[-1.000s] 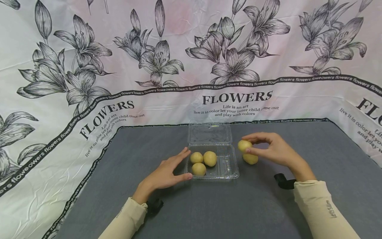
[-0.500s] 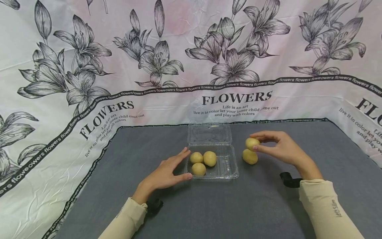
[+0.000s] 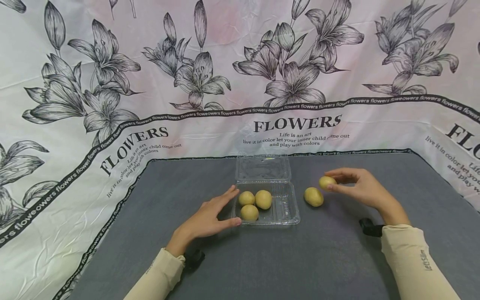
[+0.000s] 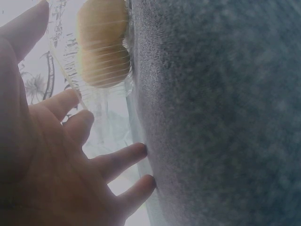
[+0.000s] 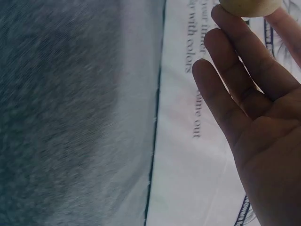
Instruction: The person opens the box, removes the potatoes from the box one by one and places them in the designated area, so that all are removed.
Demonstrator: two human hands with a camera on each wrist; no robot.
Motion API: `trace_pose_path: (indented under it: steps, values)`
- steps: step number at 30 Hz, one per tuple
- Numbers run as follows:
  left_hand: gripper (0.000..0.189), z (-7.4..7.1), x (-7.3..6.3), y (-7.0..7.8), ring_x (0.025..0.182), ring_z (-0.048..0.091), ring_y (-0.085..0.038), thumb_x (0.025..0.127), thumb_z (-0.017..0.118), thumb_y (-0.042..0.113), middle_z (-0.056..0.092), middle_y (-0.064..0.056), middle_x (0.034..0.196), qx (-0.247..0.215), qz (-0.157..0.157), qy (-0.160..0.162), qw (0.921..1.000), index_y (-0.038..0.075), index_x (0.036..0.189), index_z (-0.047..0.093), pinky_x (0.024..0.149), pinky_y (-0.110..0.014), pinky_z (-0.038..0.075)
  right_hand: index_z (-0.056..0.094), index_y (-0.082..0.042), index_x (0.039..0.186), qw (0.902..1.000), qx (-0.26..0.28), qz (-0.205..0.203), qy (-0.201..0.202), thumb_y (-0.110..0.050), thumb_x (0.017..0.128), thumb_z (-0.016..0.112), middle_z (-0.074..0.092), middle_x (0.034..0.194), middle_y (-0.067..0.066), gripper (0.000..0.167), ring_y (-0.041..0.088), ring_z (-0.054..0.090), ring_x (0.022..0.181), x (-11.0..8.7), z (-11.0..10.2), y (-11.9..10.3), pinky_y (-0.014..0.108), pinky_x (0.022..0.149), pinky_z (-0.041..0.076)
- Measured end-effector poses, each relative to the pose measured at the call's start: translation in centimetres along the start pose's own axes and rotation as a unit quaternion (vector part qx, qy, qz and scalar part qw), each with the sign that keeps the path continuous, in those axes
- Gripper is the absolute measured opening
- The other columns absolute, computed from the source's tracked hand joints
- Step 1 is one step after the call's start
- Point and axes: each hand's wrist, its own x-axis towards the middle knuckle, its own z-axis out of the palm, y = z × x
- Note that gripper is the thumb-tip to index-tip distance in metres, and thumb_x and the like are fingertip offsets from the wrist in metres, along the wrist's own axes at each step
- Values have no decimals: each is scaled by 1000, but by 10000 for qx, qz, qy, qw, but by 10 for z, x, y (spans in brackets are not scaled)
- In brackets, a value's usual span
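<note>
A clear plastic clamshell box (image 3: 286, 208) lies with its lid (image 3: 263, 168) raised at the back. Three small yellow potatoes (image 3: 264, 200) sit in its left part. My left hand (image 3: 206, 217) rests at the box's left side, fingers spread and fairly straight, fingertips right at the rim. In the left wrist view two potatoes (image 4: 104, 42) show through the clear wall. To the right of the box, my right hand (image 3: 361, 186) pinches another potato (image 3: 327, 182) between thumb and fingers. One more potato (image 3: 313, 196) lies on the table between that hand and the box.
The grey cloth-covered table (image 3: 285, 266) carries all of this. Behind it hangs a white curtain (image 3: 210, 133) with flower drawings and lettering, close behind the box lid. Dark wrist straps (image 3: 371, 228) sit near both sleeves.
My right hand has moved to the right with its potato, away from the box and past the potato on the table. My left hand has stayed in place.
</note>
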Motion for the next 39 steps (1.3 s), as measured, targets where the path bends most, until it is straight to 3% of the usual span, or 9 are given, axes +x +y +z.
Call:
trace_pose_path:
  steps: [16,39]
  values:
    - [89,1,0,0,157,25,-25,92,61,66,12,12,172,-4,-27,8,10000,31,164,21,117,-70,20,69,-6,130,9991,145,118,-374,-31,93,76,75,119,15,45,-6,64,94,-1,9,28,20,80,50]
    - [89,0,0,1,157,23,-25,93,61,66,11,13,172,-40,-84,-32,10000,32,164,20,117,-72,18,68,-6,131,9949,129,306,-950,-33,93,77,74,122,14,47,0,67,98,-2,7,28,22,81,51]
